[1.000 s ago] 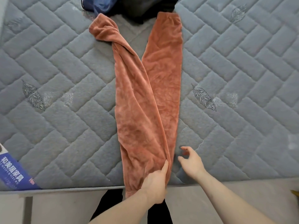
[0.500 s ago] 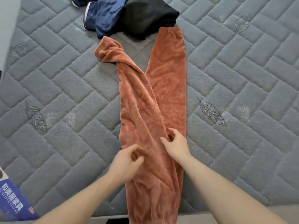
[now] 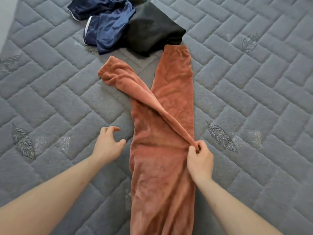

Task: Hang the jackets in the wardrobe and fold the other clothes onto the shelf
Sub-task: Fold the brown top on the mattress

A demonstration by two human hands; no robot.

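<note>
Rust-orange fleece trousers [image 3: 162,167] lie lengthwise on the grey quilted mattress [image 3: 50,92], waist end toward me. One leg lies flat and straight; the other crosses over it as a taut ridge, its cuff bunched at the upper left. My right hand [image 3: 199,158] pinches the fabric at the trousers' right edge, where that ridge ends. Just left of the trousers my left hand [image 3: 106,145] hovers over the mattress with loosely curled fingers, holding nothing.
A crumpled navy garment with white trim [image 3: 105,29] and a folded black garment [image 3: 152,29] lie at the far end, the black one touching the flat leg's cuff. A pale wall [image 3: 6,16] borders the mattress at the upper left.
My right hand moved from the middle of the trousers to their right edge and pinched the fabric, pulling the crossed leg taut. My left hand came off the trousers to the left. The view tilted forward.
</note>
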